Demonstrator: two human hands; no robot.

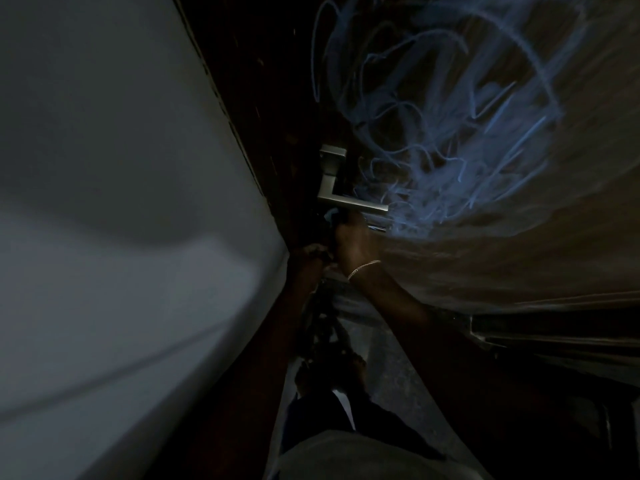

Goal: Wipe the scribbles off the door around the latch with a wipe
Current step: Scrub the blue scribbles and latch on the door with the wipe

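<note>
The brown door fills the right of the dim head view, covered in pale blue scribbles above and right of a silver lever latch. My right hand, with a bracelet at the wrist, is pressed against the door just under the lever; a bit of bluish wipe shows at its fingertips. Lower and to the left, my left hand sits by the door edge, its fingers too dark to read.
A pale grey wall takes up the whole left side. The dark door edge runs between wall and door. My legs and feet stand on the dark floor below, close to the door.
</note>
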